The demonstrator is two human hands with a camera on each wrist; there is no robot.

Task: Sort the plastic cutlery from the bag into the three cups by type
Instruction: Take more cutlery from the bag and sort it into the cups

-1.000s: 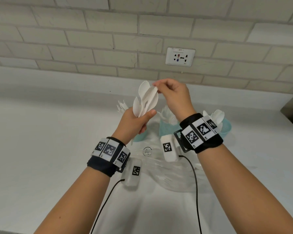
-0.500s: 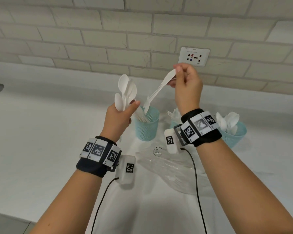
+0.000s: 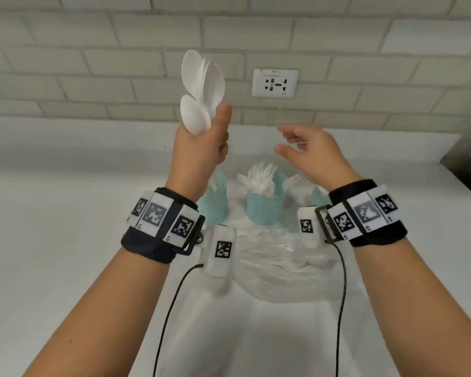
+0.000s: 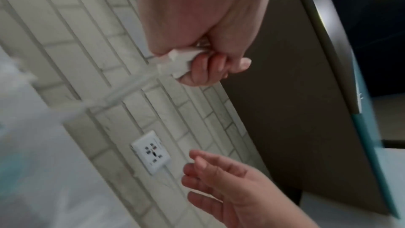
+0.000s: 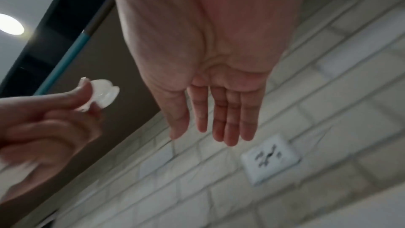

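My left hand [image 3: 201,148] grips bunch of white plastic spoons [image 3: 201,88] up high, easy to pick from. My right hand [image 3: 307,153] wide, fingers loose, holding nothing.

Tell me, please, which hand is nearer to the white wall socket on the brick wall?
Right. The right hand hangs open just below the white wall socket, its fingers pointing toward it. The left hand is off to the socket's left, gripping a bunch of white plastic spoons.
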